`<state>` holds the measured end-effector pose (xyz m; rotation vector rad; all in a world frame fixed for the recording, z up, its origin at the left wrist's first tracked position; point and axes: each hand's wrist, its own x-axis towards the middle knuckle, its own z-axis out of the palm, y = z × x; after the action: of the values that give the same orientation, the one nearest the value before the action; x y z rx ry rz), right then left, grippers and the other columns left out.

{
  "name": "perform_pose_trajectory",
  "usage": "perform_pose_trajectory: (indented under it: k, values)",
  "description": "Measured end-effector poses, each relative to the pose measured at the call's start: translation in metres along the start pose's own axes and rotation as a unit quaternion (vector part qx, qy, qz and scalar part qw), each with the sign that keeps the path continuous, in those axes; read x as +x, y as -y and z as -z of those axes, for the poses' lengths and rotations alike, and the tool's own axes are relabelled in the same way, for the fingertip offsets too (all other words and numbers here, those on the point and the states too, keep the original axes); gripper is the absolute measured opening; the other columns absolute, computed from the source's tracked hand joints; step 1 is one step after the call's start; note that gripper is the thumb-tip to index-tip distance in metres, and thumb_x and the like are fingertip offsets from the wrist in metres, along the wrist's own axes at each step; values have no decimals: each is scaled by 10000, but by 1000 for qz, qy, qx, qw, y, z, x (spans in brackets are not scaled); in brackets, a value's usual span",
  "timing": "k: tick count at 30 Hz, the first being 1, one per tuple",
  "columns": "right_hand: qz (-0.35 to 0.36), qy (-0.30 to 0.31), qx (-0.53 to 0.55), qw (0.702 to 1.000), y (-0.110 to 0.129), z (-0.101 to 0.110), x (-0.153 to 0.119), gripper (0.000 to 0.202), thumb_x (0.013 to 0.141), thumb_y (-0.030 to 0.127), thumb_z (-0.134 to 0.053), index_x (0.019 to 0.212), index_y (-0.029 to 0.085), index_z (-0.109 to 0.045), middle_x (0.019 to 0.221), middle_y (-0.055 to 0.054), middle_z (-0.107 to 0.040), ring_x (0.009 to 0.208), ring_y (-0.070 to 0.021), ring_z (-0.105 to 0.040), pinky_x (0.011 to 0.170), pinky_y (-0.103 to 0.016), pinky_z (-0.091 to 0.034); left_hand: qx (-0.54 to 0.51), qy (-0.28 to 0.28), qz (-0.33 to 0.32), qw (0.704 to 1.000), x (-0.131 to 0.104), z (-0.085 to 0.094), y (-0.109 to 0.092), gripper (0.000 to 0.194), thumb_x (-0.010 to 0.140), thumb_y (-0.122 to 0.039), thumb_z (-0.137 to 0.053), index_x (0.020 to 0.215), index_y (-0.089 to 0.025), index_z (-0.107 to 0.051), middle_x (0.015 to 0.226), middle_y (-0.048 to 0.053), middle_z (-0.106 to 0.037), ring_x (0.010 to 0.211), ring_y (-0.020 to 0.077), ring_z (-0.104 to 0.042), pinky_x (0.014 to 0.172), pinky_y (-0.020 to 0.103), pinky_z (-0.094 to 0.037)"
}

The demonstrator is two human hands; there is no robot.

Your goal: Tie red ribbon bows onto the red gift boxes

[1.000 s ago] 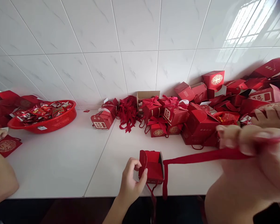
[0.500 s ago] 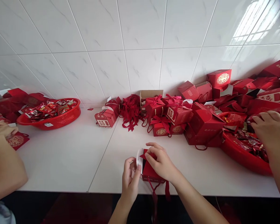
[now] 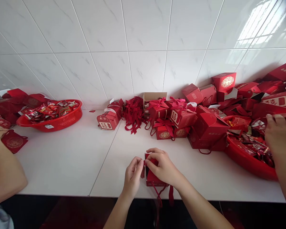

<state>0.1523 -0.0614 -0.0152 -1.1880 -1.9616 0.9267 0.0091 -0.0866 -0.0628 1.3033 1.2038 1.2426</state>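
Note:
A small red candy box (image 3: 156,182) sits near the front edge of the table, its left end partly open and showing a dark inside. My left hand (image 3: 132,175) is at that end, thumb and fingers pinched at the box's side flap. Across the top of the box lies my right hand (image 3: 164,166), its fingers curled and closed at the left edge, close to my left fingertips. Exactly what sits between the right fingertips is hidden. A twisted red cord (image 3: 157,192) and a red ribbon (image 3: 171,192) hang from the box's front.
Beyond my hands stand a pile of red ribbons (image 3: 133,111), a cardboard box (image 3: 154,94) and several bow-tied boxes (image 3: 164,132). Red baskets of candy stand left (image 3: 62,122) and right (image 3: 248,163). Another person's hand (image 3: 280,133) reaches by the right basket; another arm (image 3: 7,165) is left.
The white flap at the box's left end has turned out of sight, with a red face now by my left fingers. At the right basket, the other person's hand moved right.

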Motion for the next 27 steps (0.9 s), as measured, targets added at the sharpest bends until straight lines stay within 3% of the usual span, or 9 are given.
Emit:
perform_pose_trajectory:
  k: [3,6,11,13,14,16,19,23,27]
  values:
    - [6,-29,-2,1000,-3,8,-4,197,879,253,-520,794,210,-692,1060,-88,-659,1245,-263,-483,1044,-450,-316,95,16,-2,995,7,8,-1,339,904,-467,-443,697,-198,-446,590,-50,-368,541,109,-367,516,224,-306]
    - [-15,-108,32,994,-17,25,-17,230,886,355,-536,1003,225,-686,1279,-112,-559,1239,-276,-490,1037,-449,-360,249,0,24,968,9,35,8,304,884,-438,-453,690,-205,-479,586,-36,-431,543,128,-416,530,237,-316]
    - [-81,-152,101,980,-55,48,-56,276,887,448,-540,1047,253,-655,1218,-89,-598,1180,-263,-537,1020,-429,-400,524,-173,114,826,4,106,32,183,794,-358,-519,734,-203,-596,777,80,-602,747,274,-564,634,341,-386]
    - [-108,-118,147,976,-67,46,-70,298,879,456,-558,1082,249,-627,1187,-90,-613,1161,-260,-549,1007,-427,-414,536,-241,112,801,2,117,35,197,751,-372,-568,823,-197,-625,924,132,-620,901,357,-565,699,406,-411]
    - [-119,-95,176,972,-70,43,-74,309,876,456,-566,1099,247,-610,1189,-91,-609,1147,-255,-559,993,-420,-427,510,-257,89,816,2,115,34,216,741,-376,-584,855,-197,-626,981,141,-619,971,374,-555,737,425,-421]
    - [-132,-50,234,962,-74,34,-80,316,871,448,-583,1110,242,-577,1197,-85,-590,1079,-233,-591,940,-391,-461,388,-232,32,891,2,99,29,237,755,-393,-592,895,-204,-616,1054,127,-623,1051,345,-553,803,414,-441]
    - [-147,-17,287,946,-71,21,-80,307,838,439,-634,1050,231,-554,1080,-41,-577,808,-151,-604,744,-302,-487,158,-106,24,981,6,59,18,299,810,-472,-562,952,-212,-598,1105,95,-622,989,255,-604,816,349,-471]
    - [-171,12,322,931,-69,16,-75,302,799,462,-669,817,185,-549,764,22,-508,644,-108,-459,605,-243,-369,55,27,68,996,13,21,10,310,827,-498,-569,951,-215,-553,1033,48,-588,774,166,-596,685,277,-467]
    - [-153,40,355,921,-73,18,-72,382,791,446,-678,635,177,-457,654,36,-438,657,-112,-400,639,-248,-325,20,121,114,986,18,15,10,315,837,-510,-562,819,-199,-512,795,-5,-541,662,134,-501,605,242,-407]
